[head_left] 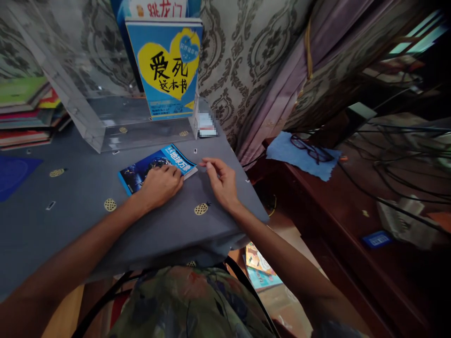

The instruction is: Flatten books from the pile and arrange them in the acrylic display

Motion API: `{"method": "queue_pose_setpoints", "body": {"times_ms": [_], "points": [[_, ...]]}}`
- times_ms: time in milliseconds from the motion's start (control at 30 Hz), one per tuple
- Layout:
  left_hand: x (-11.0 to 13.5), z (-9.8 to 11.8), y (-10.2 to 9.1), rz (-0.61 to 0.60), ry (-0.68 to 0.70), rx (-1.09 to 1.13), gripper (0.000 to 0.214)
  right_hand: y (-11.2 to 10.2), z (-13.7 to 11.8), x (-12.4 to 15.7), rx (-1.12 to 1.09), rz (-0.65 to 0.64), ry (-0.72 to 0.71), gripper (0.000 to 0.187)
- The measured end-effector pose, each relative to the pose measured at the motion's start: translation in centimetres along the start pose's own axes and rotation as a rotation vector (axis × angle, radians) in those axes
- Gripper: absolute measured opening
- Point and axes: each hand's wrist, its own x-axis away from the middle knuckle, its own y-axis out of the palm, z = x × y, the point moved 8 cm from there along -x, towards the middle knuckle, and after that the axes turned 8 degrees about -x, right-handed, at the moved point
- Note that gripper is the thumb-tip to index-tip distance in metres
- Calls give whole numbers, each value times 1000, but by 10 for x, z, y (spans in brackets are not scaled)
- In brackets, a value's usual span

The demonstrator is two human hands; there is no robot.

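Blue, the closed book lies unopened near the tabletop's right edge under the left hand, its grip unclear, the right hand loosely parted, empty.

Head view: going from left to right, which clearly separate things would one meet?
Stack of books with a light-green top cover, small blue paperback book with white title characters, bare right hand, light-blue cloth, small flat blue rectangular item.
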Motion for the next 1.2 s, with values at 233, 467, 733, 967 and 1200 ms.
{"method": "queue_pose_setpoints", "body": {"times_ms": [233, 467, 733, 967, 1200], "points": [[4, -8, 4, 31, -36, 89, 33, 36, -7, 9, 453, -344, -175, 26], [20, -84, 16, -211, -336, 98, 37, 44, 0, 11, 591, -433, -101, 27], [29, -82, 22, -294, -393, 71, 38, 70, 21, -40, 709, -512, -80, 33], [19, -80, 29, -233, -431, 179, 35, 88, 50, -79, 757, -523, -141, 39], [2, -94, 46, -18, -395, 190, 35, 84, 52, -76, 799, -482, -124, 42]]}}
